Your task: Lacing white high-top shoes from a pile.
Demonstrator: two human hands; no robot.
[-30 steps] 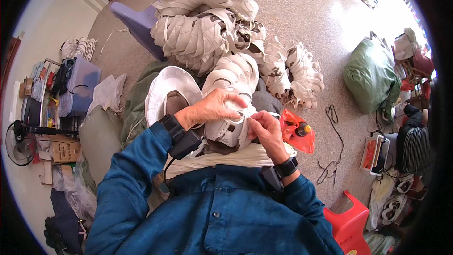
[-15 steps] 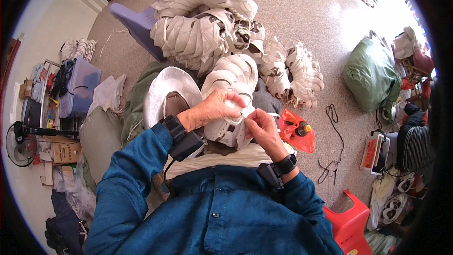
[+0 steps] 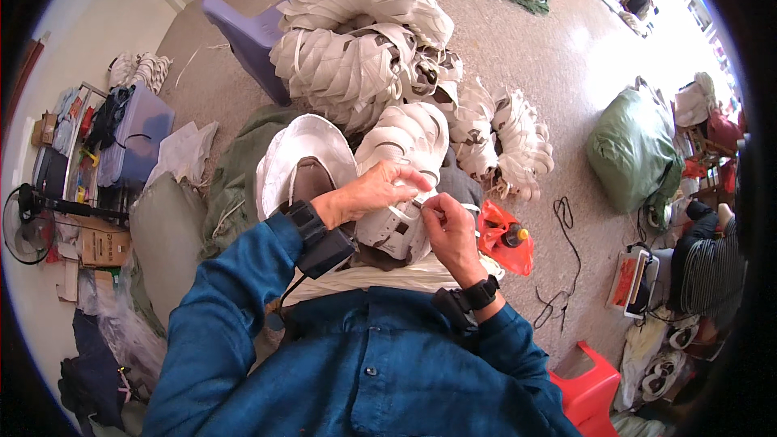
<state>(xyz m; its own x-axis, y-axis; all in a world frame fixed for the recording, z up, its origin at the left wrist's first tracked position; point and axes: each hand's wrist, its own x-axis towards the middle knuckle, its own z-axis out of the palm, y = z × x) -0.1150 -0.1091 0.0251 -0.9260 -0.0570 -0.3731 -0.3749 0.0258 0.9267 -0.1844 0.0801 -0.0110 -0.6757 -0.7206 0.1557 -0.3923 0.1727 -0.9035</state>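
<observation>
A white shoe upper with grey-brown patches lies in my lap, at the near end of a nested row of white uppers. Above its eyelet area, my left hand is closed in a pinch on a thin white shoelace. Close by on the right, my right hand pinches the lace between thumb and forefinger; the fingers hide most of it. Next to my left hand lies a white rounded piece with a brown lining.
Piled uppers rest on a purple chair. More uppers lie to the right, near a red bag holding a bottle. A green sack, a black cord and a red stool stand or lie on the floor.
My view has shifted slightly, so the pile sits a little lower and further right. Both hands stay pinched at the upper, with the fingers moved slightly.
</observation>
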